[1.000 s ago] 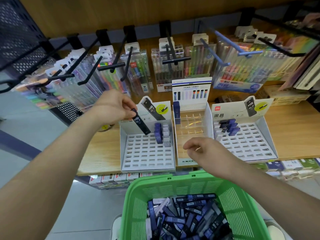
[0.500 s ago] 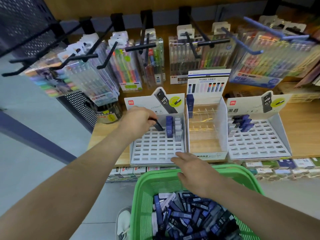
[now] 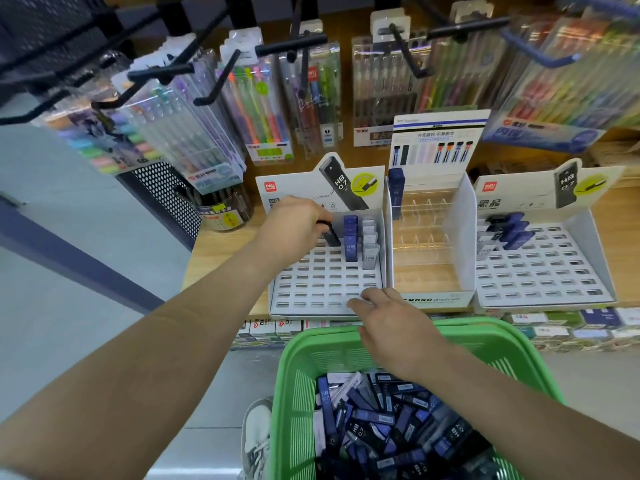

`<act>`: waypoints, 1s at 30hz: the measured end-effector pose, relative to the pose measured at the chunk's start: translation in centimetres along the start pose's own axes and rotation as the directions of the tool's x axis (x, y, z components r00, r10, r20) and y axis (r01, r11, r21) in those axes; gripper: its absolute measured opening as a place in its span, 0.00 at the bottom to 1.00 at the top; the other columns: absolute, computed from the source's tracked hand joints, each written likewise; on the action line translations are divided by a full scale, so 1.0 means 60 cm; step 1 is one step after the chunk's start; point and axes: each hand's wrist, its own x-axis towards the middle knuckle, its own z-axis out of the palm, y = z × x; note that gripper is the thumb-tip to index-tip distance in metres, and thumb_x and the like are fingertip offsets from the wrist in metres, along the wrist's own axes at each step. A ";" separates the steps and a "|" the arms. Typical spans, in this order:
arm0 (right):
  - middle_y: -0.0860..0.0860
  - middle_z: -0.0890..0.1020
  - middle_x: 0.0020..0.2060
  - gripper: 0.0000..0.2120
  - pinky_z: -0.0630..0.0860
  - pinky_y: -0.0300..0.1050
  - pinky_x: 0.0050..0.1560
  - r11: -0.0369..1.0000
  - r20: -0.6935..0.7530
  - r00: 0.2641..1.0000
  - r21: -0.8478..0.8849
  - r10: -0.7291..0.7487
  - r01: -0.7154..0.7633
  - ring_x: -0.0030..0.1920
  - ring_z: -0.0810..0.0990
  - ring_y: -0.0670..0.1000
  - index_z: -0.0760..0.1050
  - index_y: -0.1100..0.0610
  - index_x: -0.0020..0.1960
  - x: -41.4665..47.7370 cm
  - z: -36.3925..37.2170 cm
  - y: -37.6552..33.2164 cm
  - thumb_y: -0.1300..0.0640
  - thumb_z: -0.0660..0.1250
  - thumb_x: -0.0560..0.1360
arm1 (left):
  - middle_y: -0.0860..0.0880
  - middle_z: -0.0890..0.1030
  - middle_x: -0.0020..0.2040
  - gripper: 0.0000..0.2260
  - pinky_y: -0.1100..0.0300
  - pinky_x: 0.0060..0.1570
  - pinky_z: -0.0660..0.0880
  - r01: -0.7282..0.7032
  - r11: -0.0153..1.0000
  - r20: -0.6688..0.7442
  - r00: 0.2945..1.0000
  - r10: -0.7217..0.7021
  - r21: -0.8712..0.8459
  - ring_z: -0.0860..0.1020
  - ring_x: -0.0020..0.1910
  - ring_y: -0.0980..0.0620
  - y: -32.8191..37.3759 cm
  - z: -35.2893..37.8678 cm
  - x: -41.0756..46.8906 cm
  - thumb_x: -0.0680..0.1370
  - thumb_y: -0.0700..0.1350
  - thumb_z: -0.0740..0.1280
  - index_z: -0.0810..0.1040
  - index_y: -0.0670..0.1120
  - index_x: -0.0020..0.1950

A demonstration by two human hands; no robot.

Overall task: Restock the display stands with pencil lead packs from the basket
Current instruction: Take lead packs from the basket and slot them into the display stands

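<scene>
Lowered within the last second from mid-air into a back-row slot of the left display stand (image 3: pixel 325 289), beside the blue packs (image 3: pixel 350 240): black lead pack (image 3: pixel 330 233), pinched in left hand (image 3: pixel 294 226) grip; right hand (image 3: pixel 391 327) grip slack and empty at the stand's front edge above the basket (image 3: pixel 301 358); judged one slot nearly filled.

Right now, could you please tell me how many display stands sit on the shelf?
3: the white slotted cardboard stand on the left, where the left hand holds a black lead pack; the clear-divider stand in the middle; another white slotted stand on the right.
</scene>
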 end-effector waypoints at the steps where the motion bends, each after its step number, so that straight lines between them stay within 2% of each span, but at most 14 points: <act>1: 0.53 0.70 0.66 0.22 0.67 0.46 0.68 1.000 -0.004 1.000 -0.006 0.001 -0.001 0.66 0.66 0.53 0.64 0.54 0.73 -0.001 0.002 0.000 0.57 0.61 0.80 | 0.49 0.84 0.53 0.11 0.55 0.57 0.73 0.004 1.000 -0.007 1.000 -0.004 -0.008 0.78 0.56 0.46 0.000 0.002 0.001 0.79 0.42 0.64 0.82 0.52 0.58; 3: 0.53 0.70 0.67 0.23 0.65 0.46 0.70 1.000 -0.001 1.000 -0.022 0.005 -0.005 0.66 0.67 0.53 0.64 0.54 0.74 -0.003 0.005 -0.002 0.57 0.60 0.80 | 0.48 0.84 0.53 0.11 0.57 0.56 0.74 0.028 0.998 -0.028 0.999 -0.029 -0.053 0.78 0.55 0.46 0.003 0.010 0.004 0.80 0.42 0.64 0.82 0.50 0.58; 6: 0.53 0.70 0.68 0.24 0.64 0.46 0.71 1.000 -0.007 1.000 -0.001 0.004 -0.004 0.66 0.67 0.53 0.62 0.55 0.75 -0.004 0.007 -0.002 0.58 0.60 0.80 | 0.50 0.83 0.50 0.07 0.61 0.49 0.72 0.139 0.980 -0.065 0.987 -0.149 -0.144 0.77 0.53 0.49 0.008 0.026 0.009 0.79 0.43 0.66 0.80 0.49 0.55; 8: 0.52 0.70 0.69 0.25 0.64 0.45 0.72 1.000 -0.018 1.000 0.023 0.002 -0.001 0.67 0.66 0.53 0.61 0.55 0.76 -0.003 0.007 0.000 0.58 0.60 0.80 | 0.49 0.83 0.49 0.06 0.59 0.52 0.73 0.156 0.975 -0.062 0.984 -0.167 -0.159 0.77 0.53 0.48 0.012 0.036 0.011 0.78 0.44 0.67 0.81 0.49 0.53; 11: 0.51 0.69 0.71 0.25 0.62 0.42 0.72 0.997 -0.026 1.000 0.071 -0.006 0.008 0.70 0.66 0.52 0.61 0.55 0.77 -0.004 0.005 0.005 0.59 0.59 0.80 | 0.49 0.84 0.51 0.08 0.58 0.55 0.73 0.139 0.985 -0.065 0.987 -0.146 -0.103 0.78 0.53 0.48 0.017 0.034 0.010 0.78 0.43 0.66 0.83 0.48 0.54; 14: 0.48 0.69 0.74 0.24 0.61 0.38 0.71 0.975 -0.067 0.998 0.223 0.006 0.009 0.72 0.67 0.49 0.64 0.52 0.76 -0.013 -0.005 0.013 0.61 0.59 0.80 | 0.46 0.81 0.51 0.11 0.56 0.48 0.74 0.102 0.991 -0.037 0.994 -0.100 0.081 0.77 0.50 0.45 0.022 0.022 0.012 0.80 0.44 0.61 0.83 0.48 0.55; 17: 0.46 0.74 0.69 0.20 0.69 0.38 0.68 0.911 -0.118 0.990 0.411 0.077 -0.022 0.65 0.76 0.47 0.72 0.51 0.71 -0.029 -0.030 0.028 0.62 0.61 0.80 | 0.46 0.79 0.53 0.11 0.53 0.48 0.73 0.103 0.985 -0.039 0.994 -0.099 0.138 0.76 0.51 0.45 0.034 0.007 -0.002 0.80 0.42 0.59 0.81 0.47 0.56; 19: 0.45 0.80 0.59 0.15 0.80 0.42 0.55 0.828 -0.073 0.985 0.554 0.153 -0.088 0.52 0.82 0.48 0.77 0.50 0.64 -0.045 -0.052 0.044 0.61 0.63 0.80 | 0.48 0.80 0.51 0.12 0.54 0.49 0.75 0.152 0.983 -0.030 0.988 -0.150 0.099 0.77 0.50 0.47 0.042 -0.013 -0.016 0.78 0.40 0.60 0.82 0.48 0.53; 21: 0.45 0.82 0.49 0.10 0.82 0.40 0.43 0.787 0.048 0.984 0.595 0.171 -0.166 0.45 0.83 0.47 0.78 0.48 0.58 -0.065 -0.068 0.065 0.59 0.64 0.80 | 0.53 0.83 0.46 0.12 0.59 0.46 0.75 0.170 0.984 0.131 0.976 -0.176 0.053 0.78 0.45 0.54 0.055 -0.036 -0.030 0.76 0.39 0.62 0.84 0.50 0.49; 22: 0.44 0.82 0.45 0.09 0.80 0.36 0.39 0.807 0.118 0.979 0.555 0.166 -0.203 0.43 0.84 0.47 0.78 0.48 0.57 -0.076 -0.070 0.075 0.57 0.65 0.80 | 0.56 0.83 0.42 0.12 0.63 0.43 0.75 0.162 0.987 0.250 0.955 -0.161 0.017 0.78 0.41 0.59 0.064 -0.045 -0.041 0.75 0.39 0.63 0.85 0.51 0.46; 24: 0.43 0.82 0.44 0.09 0.79 0.36 0.40 0.872 0.236 0.961 0.426 0.148 -0.239 0.43 0.84 0.48 0.78 0.48 0.59 -0.097 -0.062 0.091 0.55 0.64 0.80 | 0.60 0.82 0.35 0.12 0.67 0.38 0.75 0.148 0.987 0.453 0.886 -0.102 -0.067 0.78 0.34 0.65 0.086 -0.048 -0.071 0.74 0.39 0.64 0.85 0.53 0.41; 26: 0.46 0.81 0.50 0.12 0.77 0.39 0.47 0.917 0.329 0.933 0.309 0.143 -0.250 0.48 0.82 0.49 0.77 0.50 0.63 -0.118 -0.037 0.101 0.54 0.63 0.80 | 0.60 0.83 0.38 0.12 0.66 0.41 0.76 0.100 0.991 0.565 0.824 -0.033 -0.089 0.78 0.37 0.66 0.108 -0.022 -0.111 0.73 0.39 0.64 0.84 0.53 0.43; 28: 0.49 0.81 0.57 0.14 0.74 0.40 0.51 0.944 0.404 0.904 0.221 0.142 -0.247 0.52 0.79 0.49 0.76 0.53 0.65 -0.137 0.006 0.111 0.55 0.62 0.81 | 0.59 0.84 0.46 0.13 0.65 0.47 0.76 -0.001 0.998 0.628 0.777 0.041 -0.064 0.78 0.43 0.65 0.127 0.030 -0.158 0.74 0.39 0.63 0.84 0.52 0.49; 30: 0.53 0.80 0.58 0.15 0.74 0.43 0.51 0.952 0.464 0.873 0.168 0.152 -0.255 0.53 0.78 0.51 0.74 0.55 0.66 -0.154 0.055 0.121 0.57 0.62 0.80 | 0.54 0.83 0.52 0.14 0.60 0.54 0.76 -0.062 0.998 0.699 0.712 0.066 -0.031 0.80 0.50 0.57 0.140 0.107 -0.208 0.75 0.38 0.62 0.83 0.50 0.55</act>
